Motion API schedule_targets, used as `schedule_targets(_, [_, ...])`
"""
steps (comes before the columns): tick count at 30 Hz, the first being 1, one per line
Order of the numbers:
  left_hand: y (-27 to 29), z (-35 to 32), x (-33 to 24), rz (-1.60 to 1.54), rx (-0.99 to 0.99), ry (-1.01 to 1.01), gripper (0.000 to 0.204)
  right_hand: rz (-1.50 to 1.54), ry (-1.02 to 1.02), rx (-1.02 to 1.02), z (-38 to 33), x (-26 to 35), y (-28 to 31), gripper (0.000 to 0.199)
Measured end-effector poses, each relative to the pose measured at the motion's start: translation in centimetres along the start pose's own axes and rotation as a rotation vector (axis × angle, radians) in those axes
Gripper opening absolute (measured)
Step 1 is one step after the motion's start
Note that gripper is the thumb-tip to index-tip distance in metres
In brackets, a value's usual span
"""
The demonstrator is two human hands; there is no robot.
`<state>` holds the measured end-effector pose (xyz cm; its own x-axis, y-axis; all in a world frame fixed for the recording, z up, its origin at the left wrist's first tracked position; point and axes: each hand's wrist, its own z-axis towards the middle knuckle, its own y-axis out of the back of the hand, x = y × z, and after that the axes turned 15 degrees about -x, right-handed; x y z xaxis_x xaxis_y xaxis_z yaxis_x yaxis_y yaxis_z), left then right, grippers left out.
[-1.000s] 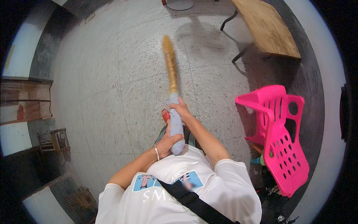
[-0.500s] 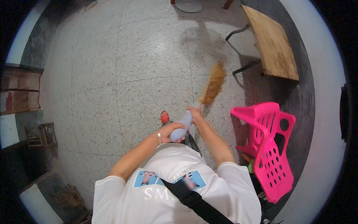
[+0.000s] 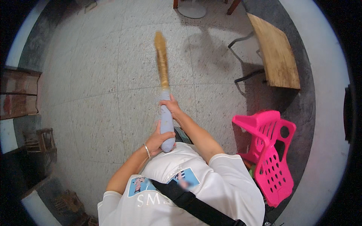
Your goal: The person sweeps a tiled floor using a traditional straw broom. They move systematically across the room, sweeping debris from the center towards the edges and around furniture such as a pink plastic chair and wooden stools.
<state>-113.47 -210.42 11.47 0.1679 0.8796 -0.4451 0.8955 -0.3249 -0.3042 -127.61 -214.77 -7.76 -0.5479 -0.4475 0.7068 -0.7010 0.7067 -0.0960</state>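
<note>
Both hands, left hand [image 3: 158,140] and right hand [image 3: 172,106], clamped round padded grey broom handle [image 3: 165,118]; straw bristles [image 3: 162,62] blurred, probably coarse.

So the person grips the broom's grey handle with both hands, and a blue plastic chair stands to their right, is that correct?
Not quite: the plastic chair is pink, not blue, as the head view shows. The rest holds: left hand and right hand both grip the broom by its grey handle.
</note>
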Motion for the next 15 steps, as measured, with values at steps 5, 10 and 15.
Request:
schedule_targets(5, [-1.5,4.2,-3.2,-0.091,0.268,0.159,0.071,0.082,0.055,-0.262,2.5,6.3,6.3,0.058])
schedule_targets(10, [-3.5,8.4,-6.6,-0.197,0.202,0.215,0.065,0.127,0.026,-0.514,11.7,12.4,15.4,0.046])
schedule_targets(15, [-4.8,12.4,-8.2,-0.402,0.091,0.227,0.060,0.168,-0.138,-0.551,21.1,15.4,17.3,0.059])
